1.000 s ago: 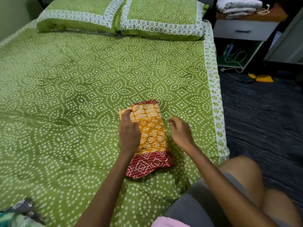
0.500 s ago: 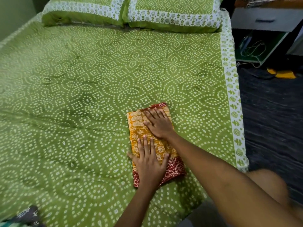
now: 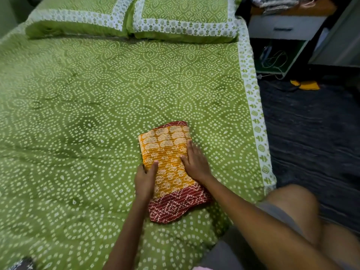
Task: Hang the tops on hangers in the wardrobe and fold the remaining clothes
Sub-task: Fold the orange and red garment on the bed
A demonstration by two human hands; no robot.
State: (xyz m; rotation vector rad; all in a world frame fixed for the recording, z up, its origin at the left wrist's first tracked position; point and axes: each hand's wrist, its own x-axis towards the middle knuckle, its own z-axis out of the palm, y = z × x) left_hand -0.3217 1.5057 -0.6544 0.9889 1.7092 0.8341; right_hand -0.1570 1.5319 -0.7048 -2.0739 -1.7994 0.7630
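Open bedspread [image 3: 81, 117] is left around the folded cloth [image 3: 167, 152]; the far end is blocked by pillows [image 3: 132, 22].

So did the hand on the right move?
Yes. The right hand slid from the top of the folded cloth down to its right edge, nearer the bedsheet's white border.
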